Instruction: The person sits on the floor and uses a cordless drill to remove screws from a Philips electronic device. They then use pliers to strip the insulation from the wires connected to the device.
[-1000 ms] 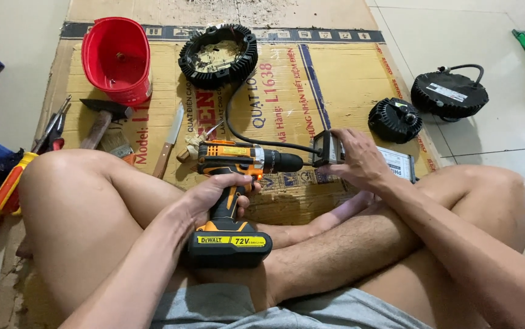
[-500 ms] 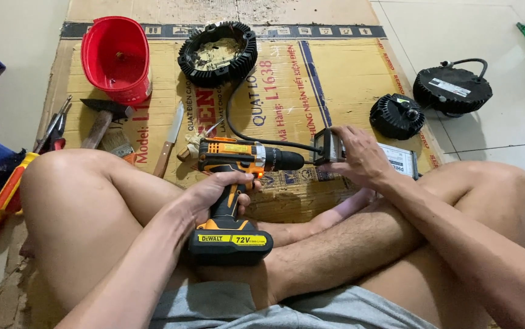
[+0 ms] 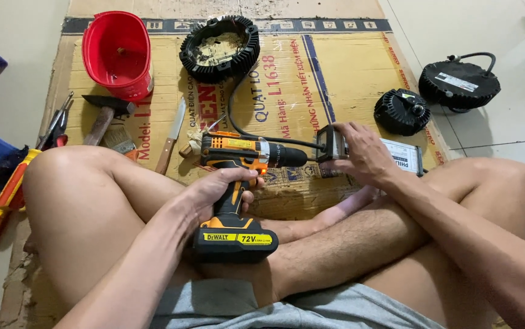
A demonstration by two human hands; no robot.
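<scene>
While gripped, orange-and-black cordless drill (image 3: 244, 164) lies level.

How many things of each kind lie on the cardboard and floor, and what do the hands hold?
Round black housings: 3
Red bucket: 1
Hammer: 1
Knife: 1
Drill, in left hand: 1
Small box, in right hand: 1
Total: 8

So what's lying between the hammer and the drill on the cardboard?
In the head view, a wooden-handled knife lies between the hammer and the drill, blade pointing away; a small brush sits beside the hammer.
</scene>
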